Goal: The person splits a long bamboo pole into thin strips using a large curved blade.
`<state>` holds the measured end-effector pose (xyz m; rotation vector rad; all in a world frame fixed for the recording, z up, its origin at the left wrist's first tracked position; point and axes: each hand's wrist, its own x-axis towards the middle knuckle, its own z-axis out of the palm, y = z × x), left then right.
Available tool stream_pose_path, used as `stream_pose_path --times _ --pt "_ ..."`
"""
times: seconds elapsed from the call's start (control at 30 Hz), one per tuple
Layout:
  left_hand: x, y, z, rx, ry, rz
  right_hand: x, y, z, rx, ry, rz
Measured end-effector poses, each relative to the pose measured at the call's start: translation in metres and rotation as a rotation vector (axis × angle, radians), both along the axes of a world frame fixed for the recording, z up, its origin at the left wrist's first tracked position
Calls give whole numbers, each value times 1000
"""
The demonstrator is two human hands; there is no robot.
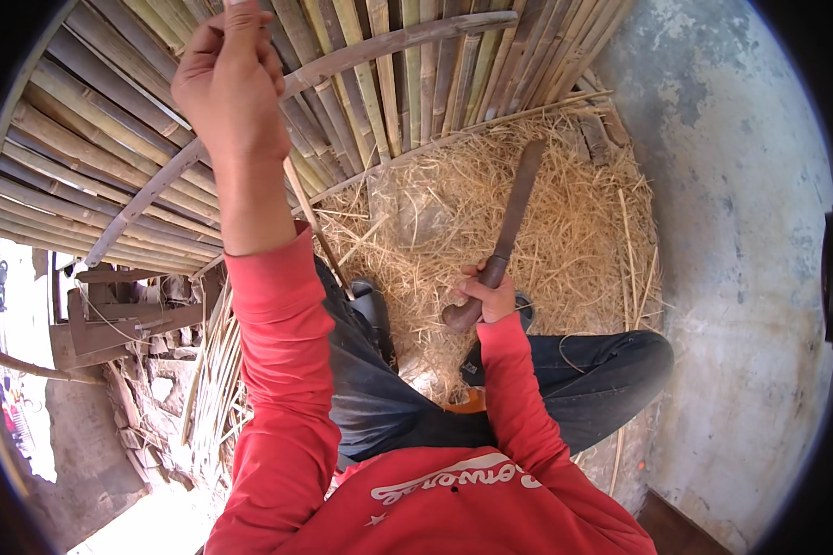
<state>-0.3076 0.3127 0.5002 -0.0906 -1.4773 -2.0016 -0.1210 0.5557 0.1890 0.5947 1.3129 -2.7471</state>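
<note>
Raised at the top left is my left hand, its fingers curled closed in front of the bamboo slats. The fingertips reach the picture's upper edge, and what they hold, if anything, I cannot make out. My right hand is wrapped round the brown handle of a machete. Its long dark blade points away from me, over a bed of thin bamboo shavings. A narrow stick slants down from behind my left forearm toward my shoe.
A wall of upright bamboo slats, crossed by a curved pole, stands ahead. A pale plaster wall rises at the right. Long thin bamboo strips lie at the left, beside wooden boards and rubble.
</note>
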Motion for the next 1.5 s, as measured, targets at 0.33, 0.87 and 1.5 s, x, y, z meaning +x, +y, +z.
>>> stream_pose_path --times 0.33,0.87,1.5 --pt "19 -1 13 388 456 -323 2 3 -30 227 -380 -145" --pt "184 315 -77 133 -86 -1140 19 -13 -46 247 -374 -146" --pt "244 -306 -392 -1506 -640 512 16 -21 -41 271 -537 -136"
